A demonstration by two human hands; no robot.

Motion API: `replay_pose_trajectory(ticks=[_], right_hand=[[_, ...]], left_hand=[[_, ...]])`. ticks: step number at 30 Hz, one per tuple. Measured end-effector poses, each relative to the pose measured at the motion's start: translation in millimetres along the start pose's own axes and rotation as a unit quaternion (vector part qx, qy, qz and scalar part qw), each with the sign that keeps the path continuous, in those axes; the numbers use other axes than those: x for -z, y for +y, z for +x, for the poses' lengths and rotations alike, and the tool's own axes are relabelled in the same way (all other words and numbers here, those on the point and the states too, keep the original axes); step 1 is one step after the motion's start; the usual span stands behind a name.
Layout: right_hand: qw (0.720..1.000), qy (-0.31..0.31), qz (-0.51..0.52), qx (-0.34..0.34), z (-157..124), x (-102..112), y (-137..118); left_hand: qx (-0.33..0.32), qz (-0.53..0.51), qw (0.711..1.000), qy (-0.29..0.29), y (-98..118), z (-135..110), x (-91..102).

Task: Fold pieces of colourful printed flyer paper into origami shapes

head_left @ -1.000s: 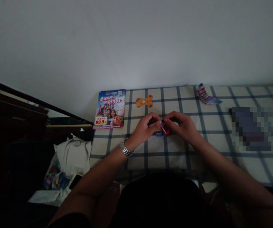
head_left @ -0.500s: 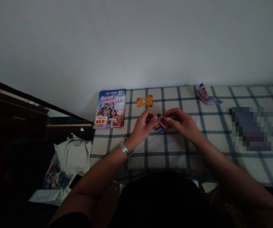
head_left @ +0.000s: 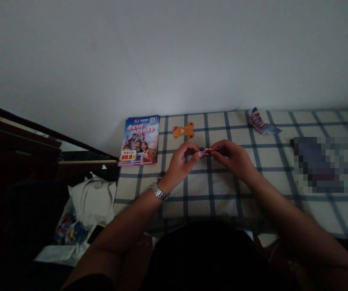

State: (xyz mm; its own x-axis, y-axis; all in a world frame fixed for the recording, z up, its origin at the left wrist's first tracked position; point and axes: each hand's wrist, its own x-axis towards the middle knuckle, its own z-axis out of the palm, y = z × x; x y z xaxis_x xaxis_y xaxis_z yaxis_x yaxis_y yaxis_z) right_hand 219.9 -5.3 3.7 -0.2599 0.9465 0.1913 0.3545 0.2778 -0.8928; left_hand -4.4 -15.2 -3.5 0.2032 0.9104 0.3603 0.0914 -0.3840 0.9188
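Observation:
Between my two hands is a small folded paper flyer (head_left: 205,151), printed in red, purple and white, now seen as a narrow strip. My left hand (head_left: 183,163), with a metal watch (head_left: 159,189) on its wrist, pinches the left end. My right hand (head_left: 233,158) pinches the right end with thumb and fingers. Both hands are above the checked cloth (head_left: 198,206). An orange teddy bear cutout (head_left: 183,131) lies just beyond my left hand. To the left is a stack of printed flyers (head_left: 139,141). Fingers cover the ends of the folded paper.
A folded, winged paper piece (head_left: 262,122) rests at the back right. A dark blurred-out object (head_left: 317,163) lies at the right. A pale wall (head_left: 174,56) borders the table's back. Left of the table are a white bag (head_left: 93,198) and a dark rail (head_left: 40,131).
The folded flyer has turned from showing a broad face to a thin strip between my fingers. Both hands keep their grip and have barely shifted.

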Motion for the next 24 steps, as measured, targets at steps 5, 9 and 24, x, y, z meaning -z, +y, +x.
replay_pose_trajectory(ticks=[5,9,24], right_hand=[[0.996,-0.035,0.013,0.085,0.7,7.4,-4.5],[0.986,-0.081,-0.006,0.143,0.8,10.4,-10.7],[0.987,-0.093,0.068,0.108,-1.8,4.4,-5.2]], left_hand=[[-0.017,0.011,0.999,-0.034,3.6,-0.7,4.2],[-0.017,0.069,0.997,-0.008,-0.4,2.4,7.8],[0.083,-0.002,0.995,-0.058,-4.3,5.1,7.0]])
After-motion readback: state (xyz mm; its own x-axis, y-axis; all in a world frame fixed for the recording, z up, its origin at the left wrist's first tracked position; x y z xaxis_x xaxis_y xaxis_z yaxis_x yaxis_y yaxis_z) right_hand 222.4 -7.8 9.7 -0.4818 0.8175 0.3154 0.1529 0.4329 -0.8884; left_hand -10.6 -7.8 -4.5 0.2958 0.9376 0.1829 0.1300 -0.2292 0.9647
